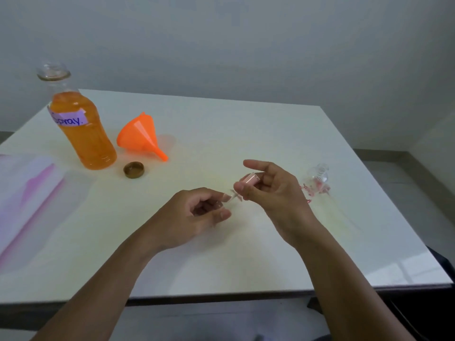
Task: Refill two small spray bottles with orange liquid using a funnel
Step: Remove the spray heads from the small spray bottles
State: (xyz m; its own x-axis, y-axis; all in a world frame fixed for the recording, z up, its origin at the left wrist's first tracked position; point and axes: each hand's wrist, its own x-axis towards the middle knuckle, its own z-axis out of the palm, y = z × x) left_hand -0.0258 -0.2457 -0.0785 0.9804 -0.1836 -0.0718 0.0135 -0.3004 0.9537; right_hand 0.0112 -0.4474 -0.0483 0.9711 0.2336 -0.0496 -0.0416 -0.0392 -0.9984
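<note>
Your right hand (267,190) pinches a pink spray cap (250,180) while your left hand (197,214) curls around what looks like 1 small clear spray bottle (230,196), blurred, both raised just above the surface (246,129), probably so you can separate or join cap and bottle. The second spray bottle (318,174) stands uncapped and seemingly empty to your right. The large bottle (81,126), labelled "Spray", sits open and mostly full of orange liquid, its brown lid (133,170) and the orange funnel (141,137) lying beside it, within reach for pouring.
</note>
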